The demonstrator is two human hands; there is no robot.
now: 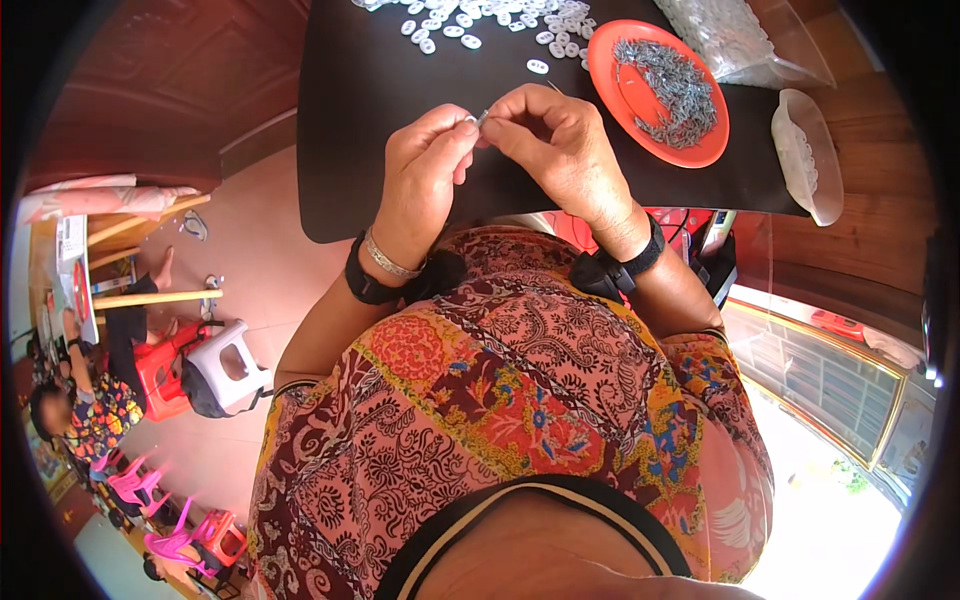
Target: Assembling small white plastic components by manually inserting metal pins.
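My left hand (428,165) and my right hand (565,150) meet over the dark table, fingertips almost touching. The right thumb and forefinger pinch a small grey metal piece (484,116). Something small and white shows at the pinched left fingertips, mostly hidden by them. Just beyond my right hand lies a single white oval plastic piece (537,67) with dark holes or marks. To the right, a round red plate (604,75) holds a heap of small grey metal pieces (680,100).
Many white oval pieces (455,31) lie scattered at the table's far side. A clear bag (715,35) and a white tray (825,190) of small pale pieces stand at the right. Left of the table (345,150), another person sits near red and white stools (240,355).
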